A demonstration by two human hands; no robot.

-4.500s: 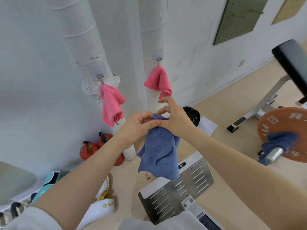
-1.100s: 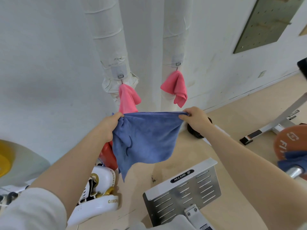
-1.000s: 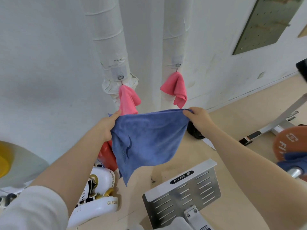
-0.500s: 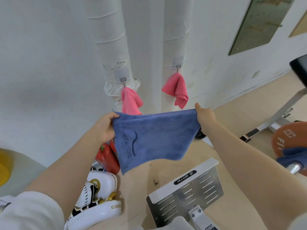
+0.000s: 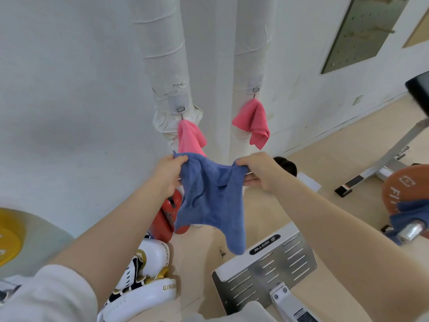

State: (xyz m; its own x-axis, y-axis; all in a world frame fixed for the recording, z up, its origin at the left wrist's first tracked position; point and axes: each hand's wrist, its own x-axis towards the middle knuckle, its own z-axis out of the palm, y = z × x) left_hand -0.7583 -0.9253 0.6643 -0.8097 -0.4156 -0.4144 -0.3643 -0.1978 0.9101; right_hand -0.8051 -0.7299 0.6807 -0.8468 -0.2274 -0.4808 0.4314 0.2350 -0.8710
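Observation:
I hold a blue towel [image 5: 209, 205] up in front of me by its top edge. My left hand [image 5: 168, 175] grips the left corner and my right hand [image 5: 260, 171] grips the right corner. The hands are close together, so the cloth sags and bunches between them and hangs down in folds. Two pink towels hang on hooks on white wrapped pipes behind it: one pink towel [image 5: 189, 138] just above my left hand, the other pink towel [image 5: 254, 123] above my right hand.
A metal footplate [image 5: 267, 263] stands on the floor below the towel. White boxing gear [image 5: 144, 275] and red kettlebells [image 5: 166, 219] lie at the wall's foot. At the right, an orange weight plate [image 5: 404, 189] with a blue cloth [image 5: 408, 217] on its bar.
My hands have come closer together, so the towel, stretched flat half a second ago, now sags and bunches in the middle. Earlier it hung bunched from both hands.

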